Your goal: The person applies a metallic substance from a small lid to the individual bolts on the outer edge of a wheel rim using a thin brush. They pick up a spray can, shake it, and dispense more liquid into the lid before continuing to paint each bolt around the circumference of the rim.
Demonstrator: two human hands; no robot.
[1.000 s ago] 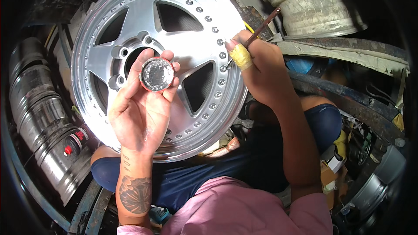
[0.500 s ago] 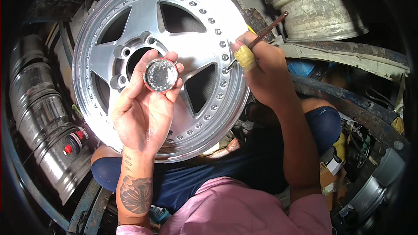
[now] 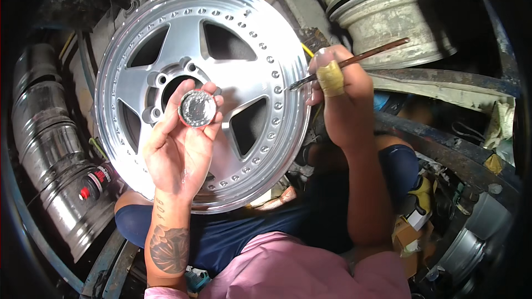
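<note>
At right, over the edge of the wheel [image 3: 185, 39], the right hand [image 3: 346, 91] pinches a thin brush [image 3: 377, 51], tip just beside a bolt [image 3: 277, 89]; contact unclear. Left hand [image 3: 180, 147], palm up, fingers curled around a small round cup [image 3: 198, 108], holds it over the wheel, which lies mid-scene. Step looks like brushing around the bolts; next move seems to call for a steady, fine tip. Bottle [image 3: 97, 181] near left, other wheels [image 3: 393, 25] far right.

Silver wheel [image 3: 238, 80], reddish-brown brush [image 3: 374, 52]
</note>
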